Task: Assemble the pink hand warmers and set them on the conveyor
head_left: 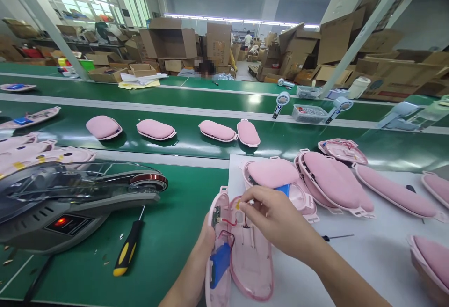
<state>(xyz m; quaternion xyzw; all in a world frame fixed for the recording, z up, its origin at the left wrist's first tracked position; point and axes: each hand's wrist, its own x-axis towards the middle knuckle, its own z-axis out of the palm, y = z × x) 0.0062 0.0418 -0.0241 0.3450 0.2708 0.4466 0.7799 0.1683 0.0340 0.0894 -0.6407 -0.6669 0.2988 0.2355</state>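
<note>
One pink casing (251, 255) points away from me; my left fingers (209, 234) clamp its left half (220, 293), my right fingers (257, 194) top its far end, grip unclear.

- green surface (175, 255)
- on it at 7 o'clock, a yellow-and-black screwdriver (129, 248); at 8, a grey machine (87, 213)
- at 5, a white sheet (312, 274)
- on the sheet at 4, pink padded shells (329, 176)
</note>
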